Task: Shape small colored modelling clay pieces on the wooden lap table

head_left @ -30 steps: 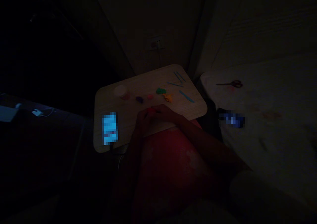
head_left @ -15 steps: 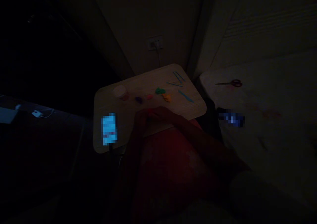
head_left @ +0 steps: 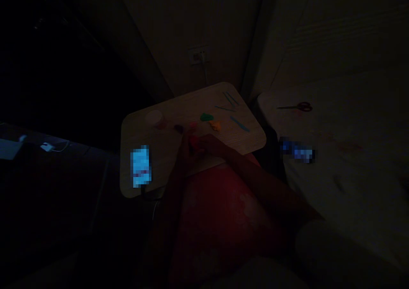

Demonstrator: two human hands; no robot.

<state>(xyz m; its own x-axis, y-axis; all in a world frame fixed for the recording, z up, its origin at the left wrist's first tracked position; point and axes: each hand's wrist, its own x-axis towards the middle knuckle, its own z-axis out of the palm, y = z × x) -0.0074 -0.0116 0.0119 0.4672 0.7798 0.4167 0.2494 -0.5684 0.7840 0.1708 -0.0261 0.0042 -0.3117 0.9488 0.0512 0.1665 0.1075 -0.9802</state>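
The scene is very dark. Between my two hands, close to the near edge of the small table, is a lump of red modelling clay (head_left: 194,142). My left hand (head_left: 186,152) is curled around its left side with the fingers pointing up. From the right, my right hand (head_left: 210,145) closes over the clay with bent fingers. Just beyond the hands lie a pink-red piece of clay (head_left: 192,125), a green lump (head_left: 206,117), an orange lump (head_left: 216,126) and a dark lump (head_left: 178,128).
Thin blue sticks (head_left: 230,99) and a blue plastic knife (head_left: 239,124) lie on the table (head_left: 166,161). A pale round tub (head_left: 154,118) and a lit phone (head_left: 141,166) are at left. Scissors (head_left: 300,107) and another lit screen (head_left: 298,151) rest on the pale surface at right.
My hands have parted slightly, and more of the red clay shows between them. The left hand's fingers have lifted away from the table's near edge. The picture has grown a little darker.
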